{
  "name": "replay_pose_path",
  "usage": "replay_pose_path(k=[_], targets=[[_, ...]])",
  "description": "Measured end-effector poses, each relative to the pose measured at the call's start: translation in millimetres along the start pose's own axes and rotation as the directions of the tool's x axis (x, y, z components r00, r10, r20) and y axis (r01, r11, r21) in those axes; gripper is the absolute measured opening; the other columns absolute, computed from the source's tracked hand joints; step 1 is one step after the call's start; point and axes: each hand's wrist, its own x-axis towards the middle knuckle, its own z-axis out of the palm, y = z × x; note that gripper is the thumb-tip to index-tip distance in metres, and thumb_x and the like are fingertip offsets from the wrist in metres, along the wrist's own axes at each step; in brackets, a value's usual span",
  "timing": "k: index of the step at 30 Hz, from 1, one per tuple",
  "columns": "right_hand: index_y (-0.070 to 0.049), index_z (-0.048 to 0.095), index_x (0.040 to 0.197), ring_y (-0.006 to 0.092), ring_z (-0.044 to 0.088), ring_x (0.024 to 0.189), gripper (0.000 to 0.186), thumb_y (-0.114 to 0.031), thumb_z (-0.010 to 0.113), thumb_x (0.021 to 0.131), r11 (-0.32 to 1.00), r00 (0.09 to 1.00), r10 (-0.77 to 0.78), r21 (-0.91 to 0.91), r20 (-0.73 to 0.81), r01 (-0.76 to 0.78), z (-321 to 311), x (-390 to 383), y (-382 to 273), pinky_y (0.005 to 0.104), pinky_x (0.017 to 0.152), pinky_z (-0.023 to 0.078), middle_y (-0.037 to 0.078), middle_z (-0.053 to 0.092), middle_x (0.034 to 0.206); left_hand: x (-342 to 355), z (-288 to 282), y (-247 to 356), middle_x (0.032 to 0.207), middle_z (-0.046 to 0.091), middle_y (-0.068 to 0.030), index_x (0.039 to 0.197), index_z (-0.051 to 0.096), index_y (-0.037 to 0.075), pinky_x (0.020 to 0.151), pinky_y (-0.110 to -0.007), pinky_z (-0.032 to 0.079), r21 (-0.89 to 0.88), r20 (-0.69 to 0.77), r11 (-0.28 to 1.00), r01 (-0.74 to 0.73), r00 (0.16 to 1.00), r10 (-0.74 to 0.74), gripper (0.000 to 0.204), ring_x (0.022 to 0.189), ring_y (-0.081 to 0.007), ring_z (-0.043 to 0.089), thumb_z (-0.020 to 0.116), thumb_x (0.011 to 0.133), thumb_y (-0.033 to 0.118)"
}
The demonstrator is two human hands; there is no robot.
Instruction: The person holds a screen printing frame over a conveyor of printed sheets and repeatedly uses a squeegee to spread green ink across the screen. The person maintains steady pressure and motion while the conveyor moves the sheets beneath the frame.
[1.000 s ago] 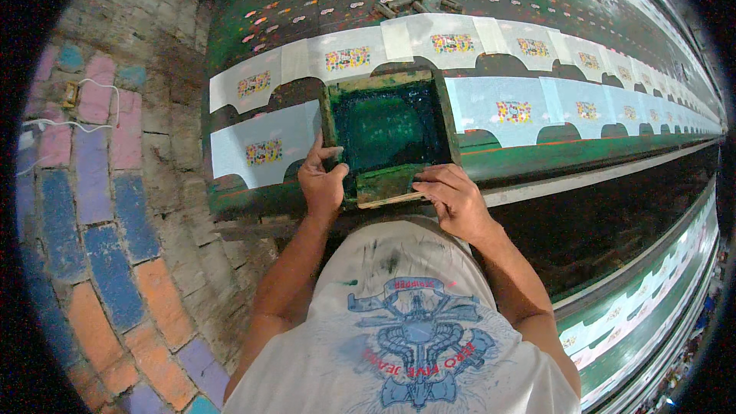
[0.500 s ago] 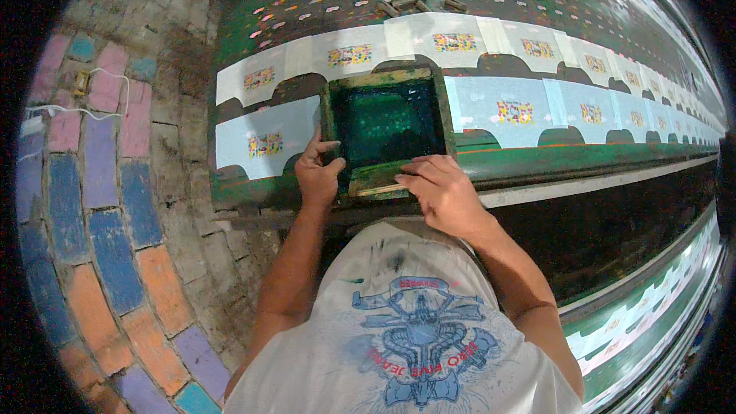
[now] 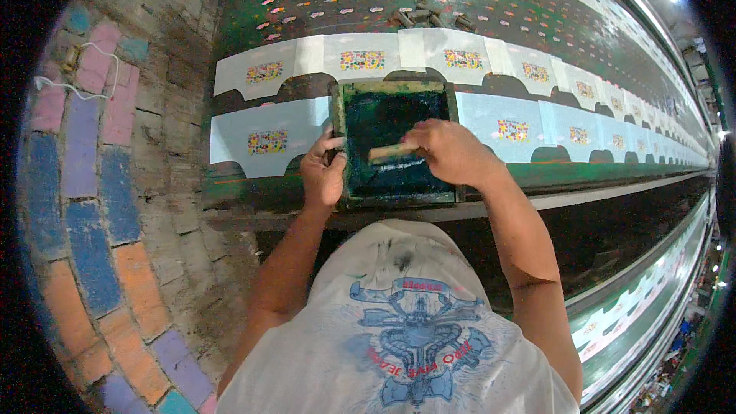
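Note:
A screen-printing frame (image 3: 399,200) with dark green ink on its mesh lies flat on the long table in front of me. My left hand (image 3: 325,173) grips the frame's left rail, fingers and thumb bent about it. In my right hand (image 3: 454,152) is a squeegee (image 3: 391,152) with a pale wooden edge, held over the middle of the mesh. Its blade is mostly hidden below the wood and my fingers. Light blue cut panels (image 3: 231,140) with colourful prints lie on both sides of the frame; whatever is beneath the frame is hidden.
Behind runs a row of white printed panels (image 3: 307,56). Small dark cylindrical pieces (image 3: 429,17) lie in piles on the green printing table (image 3: 537,172). Another table with panels (image 3: 613,330) stands at the right. Painted bricks (image 3: 92,257) and a white cable (image 3: 115,77) are at the left.
My right hand has pushed the squeegee from the frame's near end to the middle of the mesh. My left hand has stayed on the left rail.

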Motion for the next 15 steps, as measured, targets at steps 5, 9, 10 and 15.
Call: replay_pose_path(k=[5,9,10,15], targets=[[-0.003,0.077,0.12,0.0493,0.072,0.108,0.037,0.004,0.066,0.086,0.994,0.997,0.076,-0.081,-0.027,-0.078,-13,43,31,0.0577,0.093,0.059,0.023,0.078,0.114,12,4,35,0.159,0.066,-0.0174,0.128,0.075,-0.002,0.115,-0.036,0.053,0.185,0.04,0.962,0.2,0.977,-0.211,0.041,0.136,-0.0232,0.069,0.068,0.091,-0.019],[-0.004,0.078,0.125,0.0489,0.073,0.11,0.044,0.006,0.063,0.085,0.974,0.98,0.171,-0.129,-0.102,-0.184,-7,63,40,0.0574,0.097,0.059,0.024,0.078,0.117,13,-3,23,0.155,0.068,-0.0173,0.126,0.075,-0.001,0.116,-0.037,0.053,0.109,0.08,0.988,0.108,0.99,-0.117,0.04,0.135,-0.0244,0.069,0.071,0.09,-0.017],[-0.004,0.078,0.126,0.0487,0.073,0.111,0.045,0.006,0.063,0.084,0.978,0.981,0.158,-0.117,-0.115,-0.171,-5,62,38,0.0573,0.097,0.059,0.024,0.078,0.118,14,-5,21,0.154,0.068,-0.0176,0.126,0.075,0.0,0.115,-0.038,0.053,0.132,0.084,0.988,0.083,0.992,-0.095,0.04,0.134,-0.0248,0.07,0.071,0.09,-0.017],[-0.005,0.079,0.129,0.0462,0.071,0.116,0.052,0.008,0.064,0.081,0.978,0.978,0.155,-0.121,-0.136,-0.172,6,47,16,0.0555,0.101,0.058,0.022,0.077,0.12,14,-4,32,0.156,0.065,-0.0183,0.124,0.076,0.002,0.115,-0.039,0.053,0.251,0.097,0.968,0.027,0.994,-0.053,0.039,0.135,-0.027,0.07,0.072,0.09,-0.017]])
